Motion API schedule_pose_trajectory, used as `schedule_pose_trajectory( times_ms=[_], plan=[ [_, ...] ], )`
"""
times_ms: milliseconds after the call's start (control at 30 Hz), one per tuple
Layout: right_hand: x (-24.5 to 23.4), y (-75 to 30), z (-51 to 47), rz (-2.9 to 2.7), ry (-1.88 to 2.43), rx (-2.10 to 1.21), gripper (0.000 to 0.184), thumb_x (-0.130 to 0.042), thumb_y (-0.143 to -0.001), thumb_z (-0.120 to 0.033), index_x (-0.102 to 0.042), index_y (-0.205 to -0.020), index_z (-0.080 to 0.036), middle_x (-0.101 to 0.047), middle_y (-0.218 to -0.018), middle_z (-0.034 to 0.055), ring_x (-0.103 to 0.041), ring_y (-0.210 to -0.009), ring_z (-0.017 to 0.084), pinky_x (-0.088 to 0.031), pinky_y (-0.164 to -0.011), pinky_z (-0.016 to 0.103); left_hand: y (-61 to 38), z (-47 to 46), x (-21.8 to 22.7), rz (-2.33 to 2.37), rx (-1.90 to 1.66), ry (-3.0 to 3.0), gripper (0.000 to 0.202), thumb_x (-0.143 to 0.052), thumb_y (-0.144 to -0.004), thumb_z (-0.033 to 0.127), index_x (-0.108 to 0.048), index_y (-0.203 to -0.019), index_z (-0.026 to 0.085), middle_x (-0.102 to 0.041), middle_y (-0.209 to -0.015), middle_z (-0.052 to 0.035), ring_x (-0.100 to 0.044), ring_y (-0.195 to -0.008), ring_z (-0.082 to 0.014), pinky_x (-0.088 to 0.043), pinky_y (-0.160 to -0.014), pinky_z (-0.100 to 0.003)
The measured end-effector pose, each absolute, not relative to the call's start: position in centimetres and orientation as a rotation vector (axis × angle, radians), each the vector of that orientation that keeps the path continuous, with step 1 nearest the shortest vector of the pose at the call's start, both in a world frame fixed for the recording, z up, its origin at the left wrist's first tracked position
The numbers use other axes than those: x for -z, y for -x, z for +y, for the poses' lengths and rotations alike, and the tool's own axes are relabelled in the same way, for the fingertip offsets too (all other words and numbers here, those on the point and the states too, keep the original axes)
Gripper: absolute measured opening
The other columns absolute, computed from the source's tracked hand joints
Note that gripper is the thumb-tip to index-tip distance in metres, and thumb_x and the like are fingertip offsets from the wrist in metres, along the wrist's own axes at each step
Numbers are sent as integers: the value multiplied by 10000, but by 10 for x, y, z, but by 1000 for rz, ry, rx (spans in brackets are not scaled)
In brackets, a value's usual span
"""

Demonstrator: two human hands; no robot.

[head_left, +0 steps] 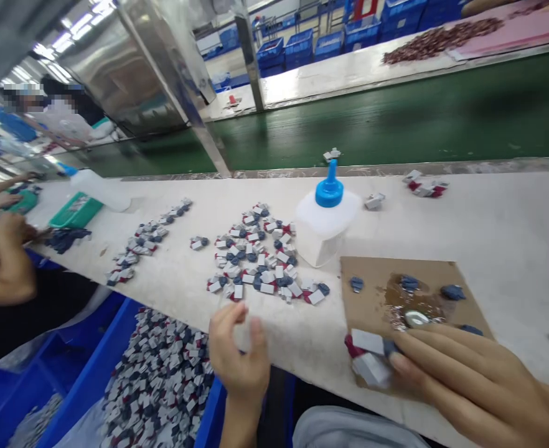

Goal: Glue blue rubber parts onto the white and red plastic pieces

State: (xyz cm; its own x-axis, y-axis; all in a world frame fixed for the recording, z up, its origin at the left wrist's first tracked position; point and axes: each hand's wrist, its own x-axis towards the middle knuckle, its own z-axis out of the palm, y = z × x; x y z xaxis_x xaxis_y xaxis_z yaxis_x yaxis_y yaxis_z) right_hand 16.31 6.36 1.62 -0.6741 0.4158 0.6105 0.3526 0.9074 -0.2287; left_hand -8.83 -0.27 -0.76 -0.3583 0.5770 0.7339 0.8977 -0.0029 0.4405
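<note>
Right hand (473, 373) pinches a pale-grey, red and navy plastic piece (368, 351), hiding the flat brown cardboard's (363, 309) near-right corner; left hand (239, 351) loosely curled, released.

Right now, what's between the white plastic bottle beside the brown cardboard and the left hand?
The head view shows part of a spread of small white, navy and red pieces, then off-white tabletop near the left hand.
</note>
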Motion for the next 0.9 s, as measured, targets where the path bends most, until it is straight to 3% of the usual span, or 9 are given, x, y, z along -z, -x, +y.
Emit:
schedule_pose_trajectory(
  times_ms=[33, 100, 200, 367, 500, 567, 667, 767, 900],
  plan=[
    [-14, -154, 76, -2434, 389, 44, 336, -358, -957, -10, -618, -1002, -217, -729, -902, 45, -668, -873, 184, -531, -763, 322, 91, -1, 5, -1892, 1124, 1600, 359, -628, -868, 212, -563, -1218, 159, -637, -1176, -157, -618, -1116, -285, -553, -871, -412],
    [-7, -133, 98, -2520, 192, 318, 391, -308, -931, 33, -637, -933, -179, -723, -839, 46, -663, -763, 177, -521, -657, 308, 95, 1, -1, -1864, 813, 1697, 501, -632, -871, 218, -495, -1346, 137, -456, -1451, -224, -324, -1421, -357, -392, -1083, -518],
    [9, -110, 113, -2538, 175, 435, 464, -278, -835, 103, -649, -837, -175, -723, -811, 55, -652, -682, 185, -506, -575, 306, 101, -1, -9, -1935, 585, 1728, 509, -584, -903, 209, -478, -1401, 186, -341, -1564, -153, -108, -1504, -308, -223, -1186, -498],
    [36, -112, 109, -2474, 216, 281, 444, -359, -829, -16, -631, -1122, -209, -739, -933, 77, -676, -738, 244, -539, -555, 351, 104, -11, -15, -1919, 493, 1758, 443, -550, -922, 224, -537, -1363, 195, -471, -1495, -109, -143, -1501, -275, -191, -1189, -479],
    [4, -99, 95, -2387, 545, -427, 396, -453, -951, -354, -516, -1340, -313, -702, -1147, 65, -686, -975, 274, -591, -730, 377, 94, -13, -19, -1814, 579, 1883, 364, -560, -919, 242, -610, -1278, 207, -532, -1453, -51, -207, -1487, -243, -136, -1210, -460],
    [-24, -80, 89, -2207, 702, -880, 352, -459, -948, -426, -605, -1243, -302, -696, -1173, 63, -676, -1021, 266, -580, -816, 364, 85, -12, -22, -1705, 662, 1946, 311, -573, -914, 260, -652, -1209, 204, -583, -1404, -40, -232, -1478, -218, -103, -1221, -453],
    [-57, -56, 83, -1988, 781, -1377, 296, -525, -884, -473, -681, -978, -240, -732, -940, 54, -683, -860, 236, -576, -718, 318, 71, -13, -27, -1608, 712, 2004, 303, -585, -906, 309, -671, -1174, 195, -629, -1351, -40, -268, -1462, -200, -92, -1228, -440],
    [-64, -47, 78, -1871, 742, -1542, 255, -575, -842, -460, -593, -704, -246, -638, -663, 18, -601, -645, 195, -527, -578, 296, 60, -17, -31, -1609, 715, 2036, 316, -583, -904, 323, -671, -1177, 189, -625, -1355, -34, -299, -1447, -206, -88, -1228, -426],
    [-55, -44, 73, -1689, 809, -1493, 375, -571, -829, -494, -439, -579, -249, -478, -501, -6, -455, -460, 160, -426, -410, 283, 53, -18, -33, -1679, 759, 2090, 306, -579, -899, 299, -679, -1174, 211, -591, -1397, -4, -267, -1463, -241, -122, -1214, -404]
  ],
)
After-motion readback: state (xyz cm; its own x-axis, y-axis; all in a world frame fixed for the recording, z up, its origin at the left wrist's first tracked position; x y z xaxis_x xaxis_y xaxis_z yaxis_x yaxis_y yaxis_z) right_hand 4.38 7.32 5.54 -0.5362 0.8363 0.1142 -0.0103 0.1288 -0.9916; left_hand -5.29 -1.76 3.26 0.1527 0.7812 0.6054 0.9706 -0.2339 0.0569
